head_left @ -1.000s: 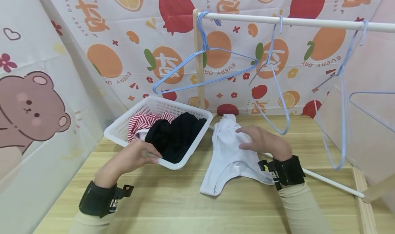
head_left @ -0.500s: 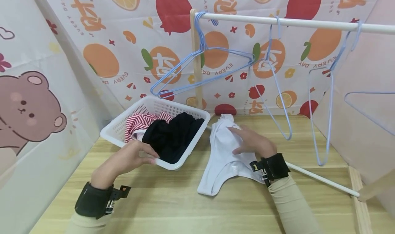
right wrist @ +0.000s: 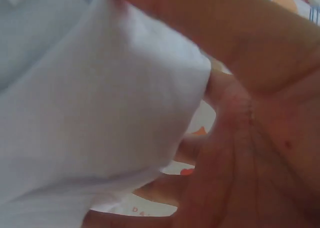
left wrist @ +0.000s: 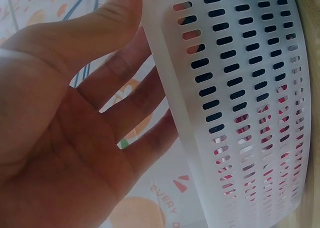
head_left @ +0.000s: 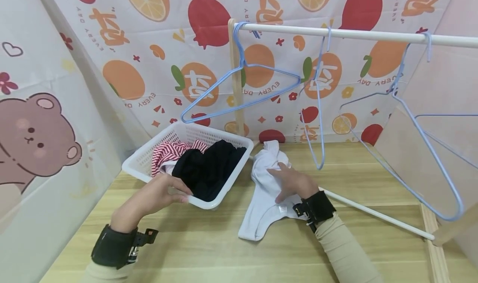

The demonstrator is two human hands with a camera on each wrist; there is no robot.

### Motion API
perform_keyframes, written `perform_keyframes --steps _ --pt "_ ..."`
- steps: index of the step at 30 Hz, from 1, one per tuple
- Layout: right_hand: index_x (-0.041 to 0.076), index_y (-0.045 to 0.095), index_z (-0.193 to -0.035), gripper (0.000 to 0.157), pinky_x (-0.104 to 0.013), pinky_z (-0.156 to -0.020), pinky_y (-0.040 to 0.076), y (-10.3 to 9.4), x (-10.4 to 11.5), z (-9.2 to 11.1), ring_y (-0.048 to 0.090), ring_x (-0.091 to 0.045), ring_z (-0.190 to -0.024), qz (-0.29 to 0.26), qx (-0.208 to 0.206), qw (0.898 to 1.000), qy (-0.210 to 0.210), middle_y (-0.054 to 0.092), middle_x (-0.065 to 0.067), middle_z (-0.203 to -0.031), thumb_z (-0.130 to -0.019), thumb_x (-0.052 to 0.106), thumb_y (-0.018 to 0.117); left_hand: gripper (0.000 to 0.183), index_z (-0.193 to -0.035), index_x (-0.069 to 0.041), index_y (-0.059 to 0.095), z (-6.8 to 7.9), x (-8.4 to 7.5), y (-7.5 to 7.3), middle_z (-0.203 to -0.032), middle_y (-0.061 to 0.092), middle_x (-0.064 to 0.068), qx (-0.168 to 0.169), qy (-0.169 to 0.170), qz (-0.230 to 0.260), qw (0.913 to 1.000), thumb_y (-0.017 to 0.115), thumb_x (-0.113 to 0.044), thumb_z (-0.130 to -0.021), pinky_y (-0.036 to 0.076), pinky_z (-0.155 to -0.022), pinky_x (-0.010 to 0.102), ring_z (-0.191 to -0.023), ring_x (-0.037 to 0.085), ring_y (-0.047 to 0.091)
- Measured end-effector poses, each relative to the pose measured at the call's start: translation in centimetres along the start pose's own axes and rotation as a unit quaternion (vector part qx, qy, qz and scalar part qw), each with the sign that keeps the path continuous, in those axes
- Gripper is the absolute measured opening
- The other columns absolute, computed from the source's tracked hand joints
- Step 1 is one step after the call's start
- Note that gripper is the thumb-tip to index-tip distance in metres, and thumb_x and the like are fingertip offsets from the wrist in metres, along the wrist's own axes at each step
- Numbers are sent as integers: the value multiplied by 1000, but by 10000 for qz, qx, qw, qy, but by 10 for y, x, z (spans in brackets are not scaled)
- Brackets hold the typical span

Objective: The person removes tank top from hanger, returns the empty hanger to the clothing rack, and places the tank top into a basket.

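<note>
A white plastic basket (head_left: 234, 176) stands on the left of the table, holding a black garment (head_left: 209, 167) and a red-and-white striped garment (head_left: 168, 152). My left hand (head_left: 158, 193) grips its near rim between thumb and fingers; the left wrist view shows the basket's slotted wall (left wrist: 200, 97) beside my palm. Right of the basket, a white tank top (head_left: 257, 216) lies partly bunched, a small label showing near its neckline. My right hand (head_left: 293, 183) holds it, with cloth (right wrist: 115, 102) between thumb and fingers in the right wrist view.
Above the table runs a white rail (head_left: 358, 34) on a wooden post (head_left: 236, 67). Several blue hangers (head_left: 213, 88) are bunched at its left end, and others hang further right. A lower white bar (head_left: 377, 212) crosses behind my right hand.
My right hand has moved left and the tank top has bunched more under it. The hangers on the right have swung round. My left hand has stayed on the basket rim.
</note>
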State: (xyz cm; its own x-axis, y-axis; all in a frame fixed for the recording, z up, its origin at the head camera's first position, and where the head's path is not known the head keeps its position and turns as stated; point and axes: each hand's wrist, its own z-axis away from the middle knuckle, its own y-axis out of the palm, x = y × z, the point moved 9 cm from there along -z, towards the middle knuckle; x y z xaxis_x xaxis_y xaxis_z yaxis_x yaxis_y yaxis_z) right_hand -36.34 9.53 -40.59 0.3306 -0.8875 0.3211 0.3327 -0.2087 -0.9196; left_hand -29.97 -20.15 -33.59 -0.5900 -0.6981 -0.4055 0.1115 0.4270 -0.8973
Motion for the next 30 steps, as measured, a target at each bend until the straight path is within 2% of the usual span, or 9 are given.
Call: perform_keyframes --steps 3,6,9,12,15,18,23,26,30 --pt "22 37 -146 95 -57 -102 39 4 3 0 26 -47 -140 124 -225 9997 54 19 -21 -157 -65 21 87 15 -89 -21 77 1 0 0 -86 73 -11 -9 -4 5 10000 79 -18 -74 53 -78 33 -84 7 64" --pt "22 40 -144 91 -54 -93 47 7 5 -3 33 -47 -135 435 -520 9977 75 27 -21 -153 -66 12 86 15 -89 -21 77 3 1 1 -86 73 -11 18 -40 26 10000 79 -18 -74 53 -77 34 -83 7 64" --pt "22 45 -140 78 -48 -84 52 6 8 -6 45 -44 -125 811 -890 9927 -1 39 -20 -145 -73 1 78 16 -89 -20 77 3 1 3 -86 72 -11 44 -30 36 10000 79 -16 -74 54 -77 33 -83 7 64" --pt "18 53 -132 63 -43 -82 52 0 11 -9 56 -36 -109 1121 -1354 9842 -229 52 -18 -131 -77 -7 69 16 -89 -20 77 2 0 2 -86 73 -10 26 -16 11 10000 79 -16 -75 54 -77 34 -83 8 64" --pt "14 59 -123 51 -39 -81 52 -8 13 -11 59 -27 -94 1309 -1718 9753 -469 60 -14 -113 -78 -9 66 15 -89 -20 77 0 1 0 -86 72 -10 20 -83 4 10000 79 -16 -74 54 -77 35 -83 8 64" --pt "9 63 -114 45 -39 -79 51 -17 13 -11 59 -25 -89 1282 -1905 9713 -620 63 -13 -100 -74 -9 68 15 -90 -21 77 -2 1 -2 -86 72 -10 55 -169 37 9998 79 -17 -75 53 -78 35 -84 9 64" --pt "7 68 -98 37 -38 -75 50 -20 11 -11 59 -23 -84 1101 -1999 9703 -797 65 -11 -87 -66 -10 71 14 -90 -21 77 -1 2 1 -87 72 -10 121 -214 74 9997 78 -18 -76 53 -79 35 -85 9 65" --pt "7 70 -90 32 -35 -70 49 -22 12 -9 58 -21 -79 1040 -2123 9671 -937 65 -8 -81 -64 -12 69 14 -90 -21 77 0 2 2 -86 72 -11 130 -203 54 9997 78 -19 -76 53 -79 35 -84 8 64" --pt "5 70 -88 29 -35 -68 47 -34 16 1 56 -20 -76 868 -2446 9602 -1030 64 -8 -79 -64 -12 69 15 -90 -21 77 0 2 1 -86 72 -11 69 -150 35 9999 79 -19 -75 53 -78 36 -84 8 64"
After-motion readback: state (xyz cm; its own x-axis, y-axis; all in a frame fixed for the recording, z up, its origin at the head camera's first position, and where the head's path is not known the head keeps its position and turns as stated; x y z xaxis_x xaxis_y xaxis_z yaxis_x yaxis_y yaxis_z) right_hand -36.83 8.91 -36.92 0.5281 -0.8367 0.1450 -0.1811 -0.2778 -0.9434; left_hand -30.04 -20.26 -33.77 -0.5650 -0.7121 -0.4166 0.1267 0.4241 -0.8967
